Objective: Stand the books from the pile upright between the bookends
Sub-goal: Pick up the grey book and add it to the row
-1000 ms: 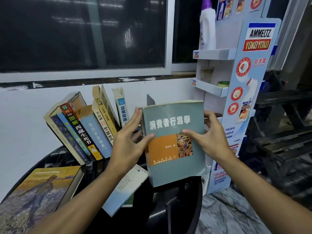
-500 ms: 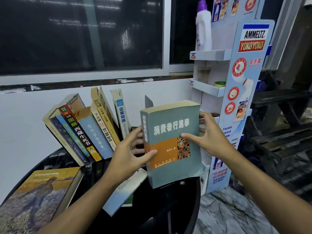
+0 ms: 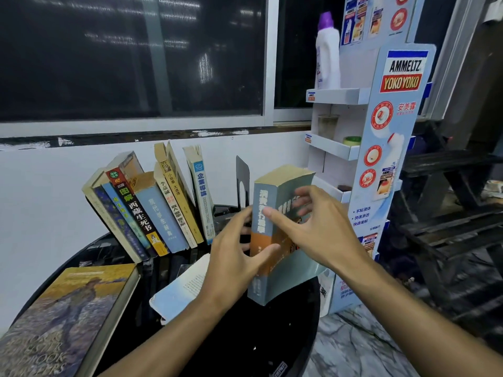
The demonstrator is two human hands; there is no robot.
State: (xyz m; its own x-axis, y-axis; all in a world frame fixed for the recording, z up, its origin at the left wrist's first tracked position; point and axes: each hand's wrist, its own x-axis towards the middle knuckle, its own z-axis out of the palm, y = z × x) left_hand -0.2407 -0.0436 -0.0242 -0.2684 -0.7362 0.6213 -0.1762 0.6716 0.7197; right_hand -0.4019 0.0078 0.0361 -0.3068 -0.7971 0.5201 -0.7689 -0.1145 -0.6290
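Observation:
I hold a thick grey-blue book (image 3: 272,284) with an orange band upright above the black round table (image 3: 245,344), its spine turned toward me. My left hand (image 3: 234,265) grips the spine edge from the left. My right hand (image 3: 318,229) lies across the front cover with its fingers spread. Several books (image 3: 152,210) lean to the left in a row at the back. A black metal bookend (image 3: 242,180) stands just right of that row, behind the held book. A pale blue book (image 3: 182,289) lies flat under my left wrist.
A large book with a painted cover (image 3: 68,317) lies flat at the table's left edge. A cardboard display rack (image 3: 386,148) with a white bottle (image 3: 328,55) stands right of the table. White wall and a dark window are behind. Dark wooden furniture (image 3: 449,208) fills the right.
The held book has turned from cover-facing to spine-facing and shifted slightly right. My right hand moved from the book's right edge onto the front cover.

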